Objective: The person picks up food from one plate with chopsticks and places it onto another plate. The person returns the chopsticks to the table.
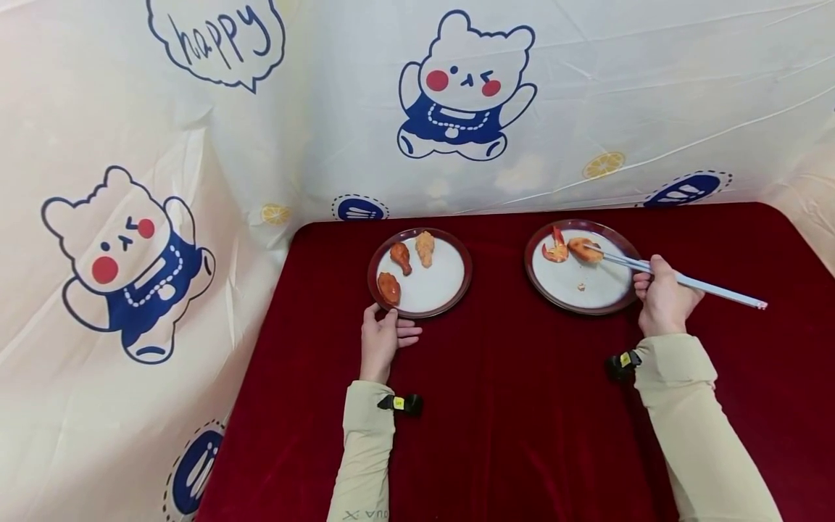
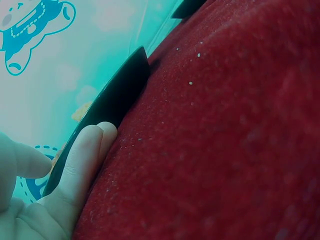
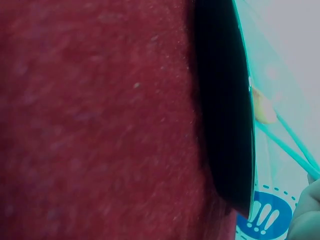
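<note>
The table (image 1: 496,377) is covered with a dark red cloth (image 1: 522,457), which looks like velvet. Directly on it stands a round left plate (image 1: 443,286), its outer side touching the fingers of the left hand (image 1: 380,344). A similar right plate (image 1: 554,283) stands just leftward of the right hand's (image 1: 667,301) fingers. Small pale specks (image 2: 190,83) lie near the left fingers.

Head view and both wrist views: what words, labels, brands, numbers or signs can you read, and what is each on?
"happy": speech bubble on the backdrop cloth.
"!!!": blue oval on the same cloth.
Left sleeve: letters cut off at the frame edge, not readable.
Left yellow label and right yellow label, at the wrists: too small.
Chopsticks: red end marks, too small.
No legible brand or number.
</note>
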Tool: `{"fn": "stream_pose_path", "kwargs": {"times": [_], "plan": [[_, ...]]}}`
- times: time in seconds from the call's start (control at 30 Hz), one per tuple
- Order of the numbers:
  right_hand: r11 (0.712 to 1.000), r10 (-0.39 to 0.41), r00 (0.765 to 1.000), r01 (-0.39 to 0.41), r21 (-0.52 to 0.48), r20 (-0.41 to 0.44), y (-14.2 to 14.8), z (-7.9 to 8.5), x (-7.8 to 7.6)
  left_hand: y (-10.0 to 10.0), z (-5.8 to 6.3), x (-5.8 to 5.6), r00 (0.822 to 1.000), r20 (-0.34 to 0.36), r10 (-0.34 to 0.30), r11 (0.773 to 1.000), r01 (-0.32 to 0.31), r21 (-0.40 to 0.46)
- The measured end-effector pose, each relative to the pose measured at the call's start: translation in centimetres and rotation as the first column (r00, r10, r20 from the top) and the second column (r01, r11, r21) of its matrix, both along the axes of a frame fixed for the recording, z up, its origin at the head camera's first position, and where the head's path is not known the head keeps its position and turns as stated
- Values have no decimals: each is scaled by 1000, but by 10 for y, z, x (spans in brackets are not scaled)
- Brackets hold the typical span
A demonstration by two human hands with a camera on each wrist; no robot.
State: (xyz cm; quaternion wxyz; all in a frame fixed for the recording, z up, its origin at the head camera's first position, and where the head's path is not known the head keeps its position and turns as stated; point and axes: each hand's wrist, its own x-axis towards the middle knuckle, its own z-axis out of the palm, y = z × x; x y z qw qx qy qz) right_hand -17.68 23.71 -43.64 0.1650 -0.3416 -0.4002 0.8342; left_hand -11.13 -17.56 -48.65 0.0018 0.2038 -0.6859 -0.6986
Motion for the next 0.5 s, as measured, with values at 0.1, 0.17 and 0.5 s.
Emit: {"fn": "stream_pose_path", "kwargs": {"times": [0.1, 0.17, 0.5], "plan": [[1000, -14, 1000, 14, 7, 4, -1, 0, -2, 0, 0, 0, 1000, 1, 3, 1000, -3, 4], [1000, -24, 1000, 24, 18, -2, -3, 0, -3, 0, 0, 0, 1000, 6, 2, 1000, -2, 6], [994, 24, 1000, -22, 103, -16, -8, -1, 1, -2, 0, 0, 1000, 13, -7, 1000, 7, 12]]}}
